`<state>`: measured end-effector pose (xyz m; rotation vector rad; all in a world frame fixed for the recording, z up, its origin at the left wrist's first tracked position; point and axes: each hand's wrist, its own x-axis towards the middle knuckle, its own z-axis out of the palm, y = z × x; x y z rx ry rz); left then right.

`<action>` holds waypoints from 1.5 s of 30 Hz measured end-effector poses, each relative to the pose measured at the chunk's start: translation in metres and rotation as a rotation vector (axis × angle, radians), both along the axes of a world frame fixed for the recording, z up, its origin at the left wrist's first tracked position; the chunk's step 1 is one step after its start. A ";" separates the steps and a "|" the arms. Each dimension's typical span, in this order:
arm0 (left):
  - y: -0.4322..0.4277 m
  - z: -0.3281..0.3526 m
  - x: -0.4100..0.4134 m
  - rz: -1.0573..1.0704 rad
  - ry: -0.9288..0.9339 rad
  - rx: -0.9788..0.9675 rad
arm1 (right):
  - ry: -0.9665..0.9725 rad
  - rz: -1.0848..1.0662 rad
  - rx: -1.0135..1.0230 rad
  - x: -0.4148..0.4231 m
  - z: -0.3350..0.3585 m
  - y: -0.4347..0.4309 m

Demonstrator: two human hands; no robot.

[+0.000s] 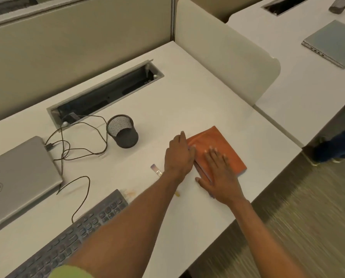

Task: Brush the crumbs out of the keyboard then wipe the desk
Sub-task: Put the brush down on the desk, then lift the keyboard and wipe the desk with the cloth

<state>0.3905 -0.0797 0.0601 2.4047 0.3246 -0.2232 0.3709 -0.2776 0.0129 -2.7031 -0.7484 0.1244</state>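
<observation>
A folded orange cloth (225,144) lies on the white desk (197,101) towards its right side. My right hand (219,175) lies flat on the cloth with straight fingers. My left hand (179,155) rests on the cloth's left edge; its fingertips look tucked at the fold, and I cannot tell if they pinch it. A small brush (156,169) lies on the desk, mostly hidden under my left forearm. The dark keyboard (71,235) sits at the front left, partly hidden by that arm. Orange crumbs (130,193) lie by its right corner.
A closed silver laptop (17,177) sits at the left with dark cables (81,149) trailing to an open cable tray (105,93). A black mesh pen cup (122,130) stands mid-desk. A rounded divider (227,53) bounds the right side. A second laptop (334,43) lies on the neighbouring desk.
</observation>
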 end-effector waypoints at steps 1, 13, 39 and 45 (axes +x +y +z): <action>0.000 0.000 0.007 -0.014 0.015 0.075 | -0.021 0.007 -0.012 0.000 -0.002 0.001; 0.002 -0.004 0.012 0.025 -0.016 -0.007 | -0.087 -0.188 0.237 -0.023 -0.002 0.014; 0.213 0.070 -0.300 0.352 -0.282 -0.149 | 0.093 -0.259 0.590 -0.202 0.106 0.201; 0.282 0.024 -0.438 0.536 -0.230 0.031 | 0.211 -0.075 0.301 -0.225 0.050 0.251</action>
